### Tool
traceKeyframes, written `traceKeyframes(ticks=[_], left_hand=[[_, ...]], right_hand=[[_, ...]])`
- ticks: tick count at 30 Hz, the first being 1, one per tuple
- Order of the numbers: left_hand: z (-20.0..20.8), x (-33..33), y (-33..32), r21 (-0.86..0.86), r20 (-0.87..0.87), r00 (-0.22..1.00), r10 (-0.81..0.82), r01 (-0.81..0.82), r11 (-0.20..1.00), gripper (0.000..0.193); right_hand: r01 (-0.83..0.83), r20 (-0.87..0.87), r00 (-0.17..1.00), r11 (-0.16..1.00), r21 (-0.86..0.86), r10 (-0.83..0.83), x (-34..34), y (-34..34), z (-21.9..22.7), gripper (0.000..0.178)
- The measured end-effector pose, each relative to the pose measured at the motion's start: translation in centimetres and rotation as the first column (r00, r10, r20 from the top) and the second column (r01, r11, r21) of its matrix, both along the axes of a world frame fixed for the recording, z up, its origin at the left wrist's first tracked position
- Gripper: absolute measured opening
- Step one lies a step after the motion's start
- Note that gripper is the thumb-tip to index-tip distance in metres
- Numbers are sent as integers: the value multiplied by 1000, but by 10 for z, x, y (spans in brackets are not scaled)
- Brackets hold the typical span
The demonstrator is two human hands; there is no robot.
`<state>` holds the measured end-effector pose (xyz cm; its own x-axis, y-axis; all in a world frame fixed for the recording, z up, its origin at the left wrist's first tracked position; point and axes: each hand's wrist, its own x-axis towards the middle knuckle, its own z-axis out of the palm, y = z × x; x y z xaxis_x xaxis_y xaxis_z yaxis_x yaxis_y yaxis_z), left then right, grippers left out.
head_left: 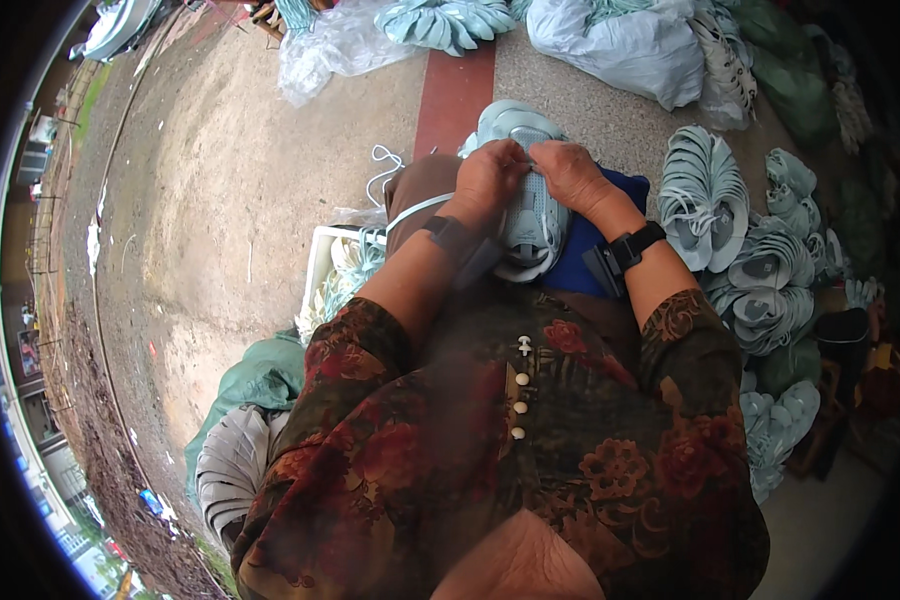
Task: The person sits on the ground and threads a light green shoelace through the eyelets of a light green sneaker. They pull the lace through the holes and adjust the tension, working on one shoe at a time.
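Note:
A pale blue shoe upper lies on a dark blue cloth over my lap, its toe part pointing away from me. My left hand is closed at the upper's left edge, fingertips pinched together. From the left, a pale shoelace runs across my brown-clad knee to this hand, and a loose white lace loop sticks out past the knee. My right hand pinches at the upper's right edge, almost touching the left fingertips. What lies exactly between the fingertips is hidden. More pale blue pieces show just beyond the upper.
A white basket of laces stands by my left side. Stacked shoe uppers lie to my right, with more bundles behind them. Grey uppers and a green sack sit lower left. Filled plastic bags lie ahead.

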<state>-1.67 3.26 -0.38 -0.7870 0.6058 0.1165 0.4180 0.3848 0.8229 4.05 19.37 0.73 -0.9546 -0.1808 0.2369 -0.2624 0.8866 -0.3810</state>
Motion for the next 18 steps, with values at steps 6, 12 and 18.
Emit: traceKeyframes(ticks=[6,12,18], left_hand=[[14,-14,-23,57,157,973,-171,164,985,14],[12,-17,-36,-5,142,973,-183,186,983,13],[16,-30,-60,-22,-26,989,-149,148,989,11]], right_hand=[[-39,25,999,993,-112,42,16,40,6,11],[93,122,991,943,-319,-56,36,31,18,16],[17,-87,996,998,-60,-22,22,17,8,11]])
